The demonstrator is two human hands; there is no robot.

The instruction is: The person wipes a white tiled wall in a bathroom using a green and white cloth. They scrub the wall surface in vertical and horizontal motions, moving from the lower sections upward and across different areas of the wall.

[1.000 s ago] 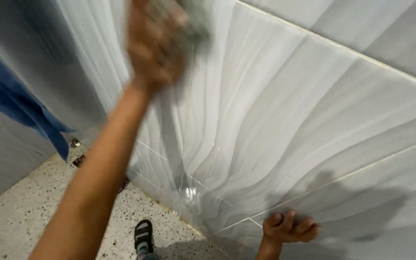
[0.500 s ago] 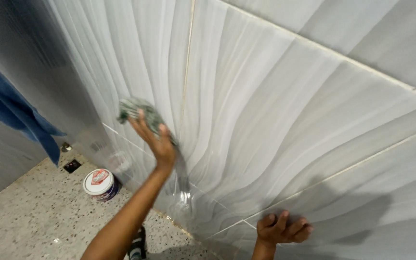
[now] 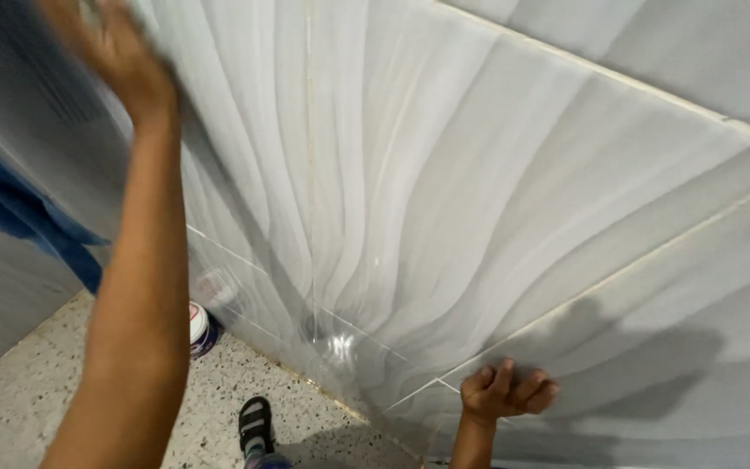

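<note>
My left hand [image 3: 119,65] is raised to the top left against the glossy grey-white wall tiles [image 3: 444,200]. It is blurred by motion, and a bit of the grey-green cloth [image 3: 88,9] it presses to the wall shows at the frame's upper edge. My forearm runs down the left side of the view. My right hand [image 3: 505,395] rests low on the wall, fingers loosely curled against a tile next to a grout line, holding nothing.
A small round tub with a white lid [image 3: 201,328] stands on the speckled floor [image 3: 19,408] at the wall's foot, partly behind my left arm. My foot in a black sandal [image 3: 255,424] is below. Blue fabric [image 3: 10,208] hangs at the left.
My left hand with the cloth has swept from the middle of the wall up to the top left. The right hand has stayed braced on the lower tile.
</note>
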